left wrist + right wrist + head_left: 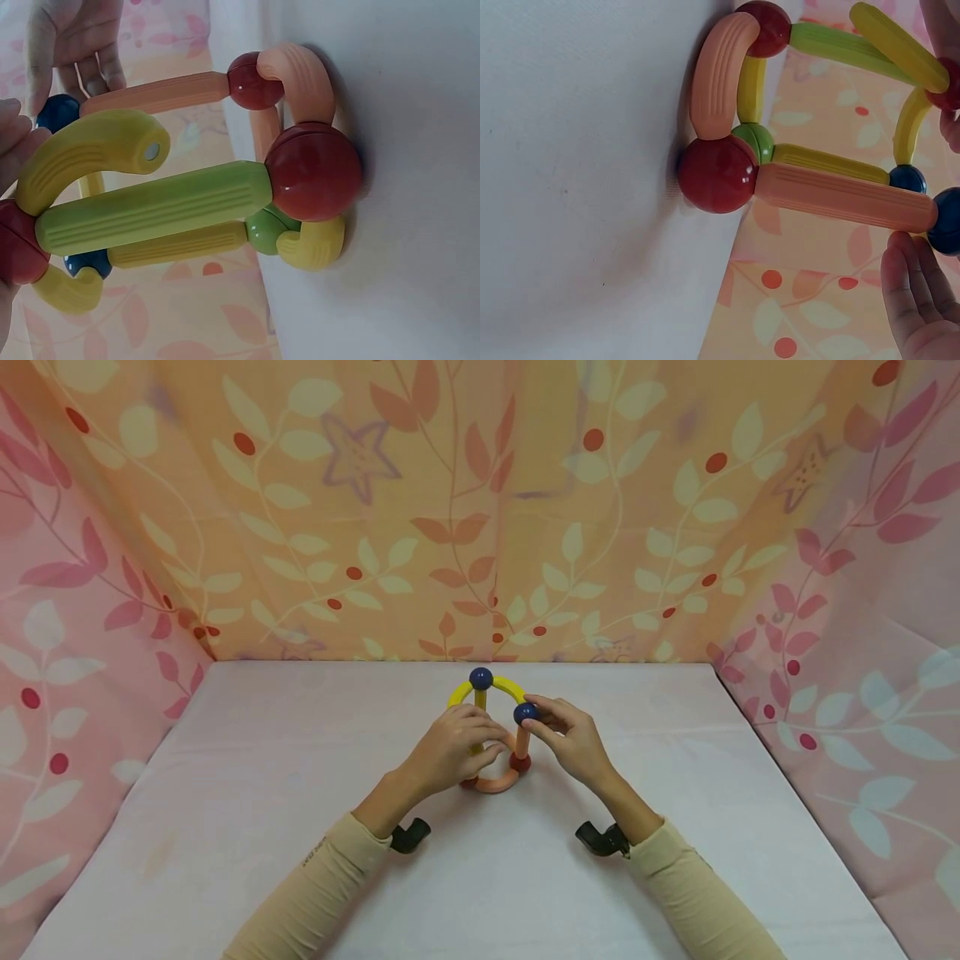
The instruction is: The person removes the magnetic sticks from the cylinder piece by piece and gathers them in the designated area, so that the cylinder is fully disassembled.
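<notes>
A frame of balls and rods stands on the table, with red balls [313, 172] and a green ball [271, 229] at its base. My left hand [453, 743] grips the upper red ball [19, 244] above a green rod [157, 208]. From that ball a curved yellow rod [97, 150] reaches out, its magnet end touching nothing. My right hand [573, 745] pinches a blue ball [526, 713] between thumb and fingers, atop an orange upright rod [847, 196]. Another blue ball [481, 677] tops the far yellow upright.
Two black curved objects [411, 836] [602, 839] show beside the wrists. A white cloth [300, 877] covers the table. Patterned curtains [465, 510] hang behind and along both sides.
</notes>
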{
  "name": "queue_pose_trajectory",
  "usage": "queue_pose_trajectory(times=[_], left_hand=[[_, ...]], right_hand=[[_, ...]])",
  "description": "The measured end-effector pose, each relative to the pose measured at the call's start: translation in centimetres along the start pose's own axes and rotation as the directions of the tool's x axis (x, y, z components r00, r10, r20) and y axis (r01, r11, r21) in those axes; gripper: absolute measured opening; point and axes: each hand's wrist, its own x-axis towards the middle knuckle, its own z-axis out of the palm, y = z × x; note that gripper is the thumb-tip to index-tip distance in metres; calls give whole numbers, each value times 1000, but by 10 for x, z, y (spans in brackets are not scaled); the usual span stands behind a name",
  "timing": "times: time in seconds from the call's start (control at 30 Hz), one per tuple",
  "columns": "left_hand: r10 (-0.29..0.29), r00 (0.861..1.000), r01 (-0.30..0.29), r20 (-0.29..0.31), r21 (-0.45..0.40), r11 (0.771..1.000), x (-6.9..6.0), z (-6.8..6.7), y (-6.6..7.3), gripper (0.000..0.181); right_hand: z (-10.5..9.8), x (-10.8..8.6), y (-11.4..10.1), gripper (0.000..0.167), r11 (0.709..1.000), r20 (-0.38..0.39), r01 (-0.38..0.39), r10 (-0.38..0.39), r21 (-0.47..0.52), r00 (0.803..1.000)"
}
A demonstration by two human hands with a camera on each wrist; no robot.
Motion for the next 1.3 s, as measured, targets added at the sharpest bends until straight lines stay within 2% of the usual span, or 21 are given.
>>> queue_pose_trajectory(times=[0.2, 0.3, 0.37, 0.47, 0.57, 0.7, 0.8, 0.9, 1.0, 1.03, 1.07, 1.13, 1.17, 1.2, 1.3], left_hand=[[-18, 1000, 18, -23, -21, 1000, -2, -4, -1, 18], [-52, 998, 50, -39, -44, 998, -5, -9, -3, 24], [-85, 995, 79, -61, -91, 993, -7, -13, -4, 28], [-147, 984, 127, -101, -183, 975, -13, -19, -8, 32], [-227, 966, 187, -125, -271, 944, -20, -25, -15, 35], [-357, 927, 299, -113, -348, 889, -30, -35, -28, 34], [-455, 889, 403, -45, -393, 826, -38, -41, -38, 33], [-540, 836, 520, 100, -460, 720, -43, -46, -47, 33], [-579, 767, 630, 277, -497, 597, -47, -44, -56, 36], [-578, 746, 658, 330, -495, 567, -48, -43, -59, 37], [-573, 729, 681, 375, -486, 548, -49, -40, -61, 38], [-556, 703, 711, 443, -459, 533, -50, -33, -64, 40], [-545, 698, 716, 465, -450, 534, -51, -29, -65, 41], [-532, 698, 716, 480, -446, 537, -51, -26, -65, 41], [-502, 710, 703, 493, -462, 540, -51, -16, -63, 40]], right_hand=[[-1, -2, -2, 40, 1000, -10, -1, 1, -11, 1000], [-1, -3, -2, 40, 1000, -17, -3, 3, -14, 1000], [-2, -5, -2, 41, 1000, -26, -11, 10, -17, 1000], [-3, -7, -1, 44, 1000, -45, -23, 22, -12, 999], [-5, -9, 3, 47, 999, -62, -41, 41, 2, 997], [-6, -9, 8, 49, 996, -51, -65, 67, 55, 996], [-7, -8, 13, 50, 990, -23, -93, 97, 110, 995], [-7, -7, 18, 51, 976, 18, -151, 150, 160, 989], [-5, -6, 22, 52, 955, 62, -228, 220, 190, 973], [-4, -5, 23, 52, 949, 76, -251, 241, 191, 968], [-3, -5, 24, 51, 944, 88, -270, 258, 191, 962], [-1, -5, 25, 49, 937, 110, -300, 284, 179, 952], [1, -5, 25, 48, 936, 117, -307, 290, 170, 950], [2, -5, 25, 46, 936, 123, -312, 294, 164, 948], [7, -5, 25, 40, 939, 134, -306, 287, 154, 948]])
